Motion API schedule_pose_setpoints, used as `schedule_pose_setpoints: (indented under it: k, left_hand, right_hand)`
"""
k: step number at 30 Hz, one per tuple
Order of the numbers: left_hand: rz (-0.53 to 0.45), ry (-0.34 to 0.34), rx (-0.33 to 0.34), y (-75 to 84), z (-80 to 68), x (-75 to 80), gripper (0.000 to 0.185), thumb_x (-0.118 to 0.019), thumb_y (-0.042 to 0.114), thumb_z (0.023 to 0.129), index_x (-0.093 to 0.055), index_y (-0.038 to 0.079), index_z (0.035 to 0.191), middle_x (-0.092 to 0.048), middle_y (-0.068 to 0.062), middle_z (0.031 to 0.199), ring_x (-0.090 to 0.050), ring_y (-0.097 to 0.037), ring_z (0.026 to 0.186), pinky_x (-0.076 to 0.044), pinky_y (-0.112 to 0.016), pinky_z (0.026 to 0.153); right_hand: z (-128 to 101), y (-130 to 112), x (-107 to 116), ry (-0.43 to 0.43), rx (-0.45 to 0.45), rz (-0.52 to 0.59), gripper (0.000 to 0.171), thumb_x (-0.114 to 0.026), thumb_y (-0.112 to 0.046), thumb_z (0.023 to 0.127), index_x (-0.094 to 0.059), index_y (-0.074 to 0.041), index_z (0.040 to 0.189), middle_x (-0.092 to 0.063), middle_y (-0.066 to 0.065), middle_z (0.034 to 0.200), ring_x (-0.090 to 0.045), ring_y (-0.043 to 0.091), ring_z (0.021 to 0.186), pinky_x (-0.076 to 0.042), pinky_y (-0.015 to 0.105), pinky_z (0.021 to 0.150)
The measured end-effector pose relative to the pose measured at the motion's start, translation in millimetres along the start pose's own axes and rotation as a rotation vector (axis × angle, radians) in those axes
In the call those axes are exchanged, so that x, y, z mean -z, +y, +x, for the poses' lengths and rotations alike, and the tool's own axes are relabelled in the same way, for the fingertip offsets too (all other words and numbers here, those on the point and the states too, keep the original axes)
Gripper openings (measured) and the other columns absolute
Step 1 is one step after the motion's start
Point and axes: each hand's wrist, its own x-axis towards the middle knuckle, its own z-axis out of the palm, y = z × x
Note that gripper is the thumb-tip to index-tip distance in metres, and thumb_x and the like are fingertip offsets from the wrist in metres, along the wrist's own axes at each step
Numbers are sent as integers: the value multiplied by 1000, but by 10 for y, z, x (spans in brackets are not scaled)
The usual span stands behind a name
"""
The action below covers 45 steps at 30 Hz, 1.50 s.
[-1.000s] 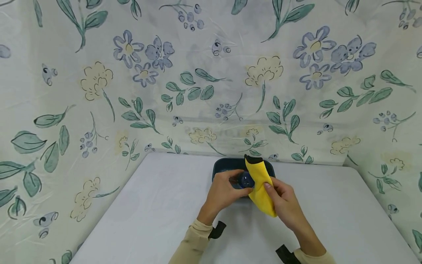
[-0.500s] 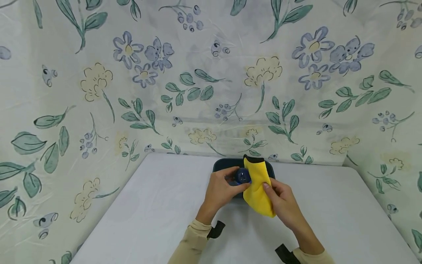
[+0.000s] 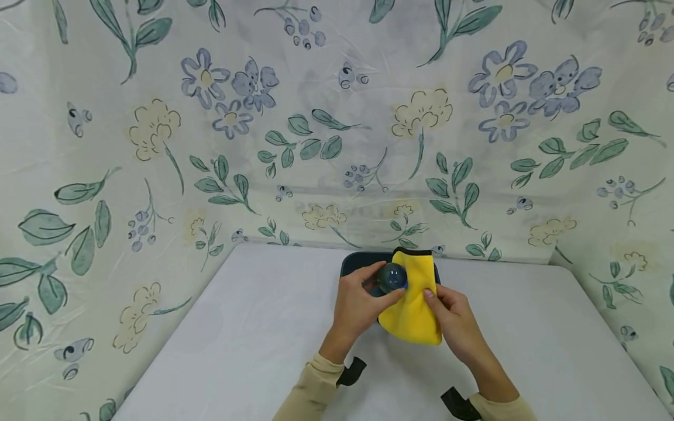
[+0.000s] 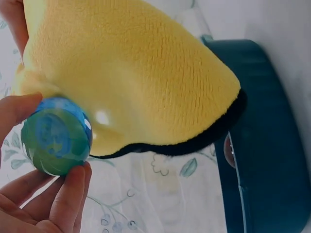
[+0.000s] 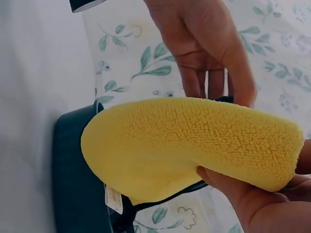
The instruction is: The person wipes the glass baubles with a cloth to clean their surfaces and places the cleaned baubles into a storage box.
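Cloth point(image 3: 412, 304) now lies broader over the dark tray point(image 3: 351, 264) in the head view than half a second ago, and the blue-green ball point(image 3: 392, 277) sits higher at its left edge. The left hand point(image 3: 358, 307) pinches the ball; the right hand point(image 3: 455, 318) grips the cloth, above the white surface point(image 3: 237, 339). Judging by this, wiping goes on.

Left wrist view: fingertips point(image 4: 73, 187) clasp the ball point(image 4: 56, 136) against the cloth point(image 4: 131, 73).

Right wrist view: fingers point(image 5: 228, 187) pinch the cloth point(image 5: 184, 141) over the tray point(image 5: 73, 170).
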Motion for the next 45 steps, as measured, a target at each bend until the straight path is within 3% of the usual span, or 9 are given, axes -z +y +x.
schedule_pose_setpoints:
  k: [6,12,19,32,40,45]
  left_hand:
    - [-16,-13,-21,68,-25,-29,59,-90,25,80,-69,1,129,-74,-14,124,-76,-23,105,-62,-26,89]
    - [-2,-70,-37,135,-64,-70,60,-89,26,81,-67,1,131,-73,-14,126,-76,-23,106,-62,-27,92]
    - [46,-177,-79,191,-88,-85,56,-88,26,81,-67,6,129,-74,-7,122,-73,-16,101,-61,-21,90]
    - [122,-286,-112,234,-109,-87,56,-88,29,81,-68,7,128,-75,-5,122,-71,-14,102,-59,-17,86]
    - [218,-321,-20,210,-118,-83,60,-88,35,80,-70,7,130,-75,-5,127,-70,-15,104,-59,-21,89]
    - [239,-333,43,160,-99,-77,61,-88,41,78,-71,11,129,-76,-2,125,-69,-15,103,-58,-25,88]
  right_hand:
    - [13,2,44,-38,-49,104,47,-43,-24,112,-50,16,134,-65,0,95,-67,12,82,-62,26,77]
    - [35,32,110,-52,-86,143,52,-41,-29,113,-45,16,140,-67,-5,95,-69,9,82,-62,26,78]
    - [33,71,178,-56,-67,157,54,-40,-30,113,-45,18,138,-69,-7,92,-70,8,78,-63,26,75]
    - [28,30,213,-23,-32,131,52,-42,-26,112,-45,19,139,-68,-7,92,-70,8,77,-63,25,72]
    - [20,-19,152,50,-61,39,45,-44,-20,112,-52,14,140,-64,0,94,-67,10,78,-62,23,73]
    - [-2,-55,101,79,-17,-70,38,-45,-16,111,-58,11,134,-62,10,96,-63,13,78,-60,23,71]
